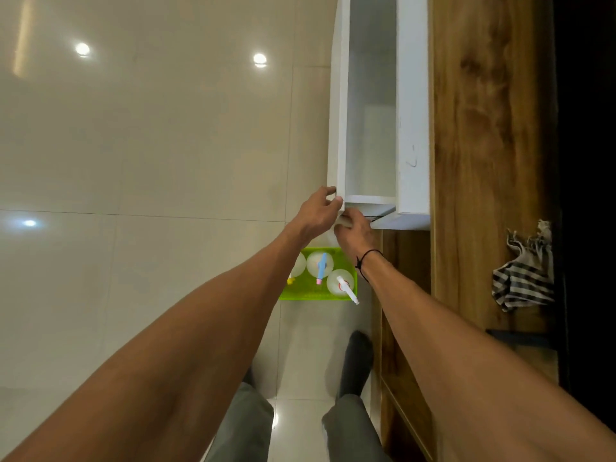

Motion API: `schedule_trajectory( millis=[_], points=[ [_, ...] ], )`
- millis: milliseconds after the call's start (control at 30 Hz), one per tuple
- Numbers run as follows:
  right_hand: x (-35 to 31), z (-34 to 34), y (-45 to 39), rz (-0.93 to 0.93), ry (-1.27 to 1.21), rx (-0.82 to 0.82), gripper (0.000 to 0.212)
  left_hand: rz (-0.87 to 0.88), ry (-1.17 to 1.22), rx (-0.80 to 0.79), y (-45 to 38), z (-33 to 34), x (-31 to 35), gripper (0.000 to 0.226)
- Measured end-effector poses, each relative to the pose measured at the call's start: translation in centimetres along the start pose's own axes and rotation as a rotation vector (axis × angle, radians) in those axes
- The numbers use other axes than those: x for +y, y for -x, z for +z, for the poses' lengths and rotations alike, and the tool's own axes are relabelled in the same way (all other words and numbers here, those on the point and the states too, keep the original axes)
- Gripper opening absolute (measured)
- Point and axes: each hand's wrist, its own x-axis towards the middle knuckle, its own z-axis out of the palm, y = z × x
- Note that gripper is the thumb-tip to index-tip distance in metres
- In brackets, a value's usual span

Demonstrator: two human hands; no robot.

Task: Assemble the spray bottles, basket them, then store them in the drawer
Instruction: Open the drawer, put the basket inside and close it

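Note:
A white drawer (pixel 371 105) stands pulled out from the wooden cabinet, and its inside looks bare. My left hand (pixel 318 211) grips the near corner of the drawer's front panel (pixel 336 128). My right hand (pixel 355 230) holds the drawer's near end from below, just under that corner. On the floor beneath my hands sits a green basket (pixel 316 295) with three white spray bottles standing in it: one with a blue trigger head (pixel 321 266), one with a white trigger head (pixel 345 285), and one partly hidden by my left arm (pixel 298 265).
The wooden cabinet top (pixel 490 161) runs along the right, with a checked cloth (pixel 523 278) lying on it. A glossy tiled floor (pixel 150 161) spreads to the left. My legs and dark socked feet (pixel 358 355) stand just behind the basket.

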Motion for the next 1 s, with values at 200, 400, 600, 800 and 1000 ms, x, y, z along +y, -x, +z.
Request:
schedule_trajectory(
  millis=[200,400,600,800,1000],
  points=[
    [-3.8,2.7,-1.0,0.223,-0.278,-0.076,0.029,-0.03,-0.052,0.131,-0.1,-4.1,-2.5,0.05],
    [-5.5,6.0,-1.7,0.133,-0.205,-0.083,0.032,-0.053,0.018,0.211,0.3,-8.1,-3.5,0.046],
    [-6.1,9.7,-2.4,0.116,-0.109,-0.075,0.036,-0.089,0.116,0.214,1.1,-11.4,-5.1,0.043],
    [-7.2,12.7,-1.9,0.106,-0.076,-0.091,0.029,-0.115,0.183,0.239,1.9,-14.2,-6.3,0.043],
    [-8.5,14.9,-1.1,0.108,-0.087,-0.156,0.013,-0.114,0.211,0.289,2.3,-16.0,-7.9,0.041]
  ],
)
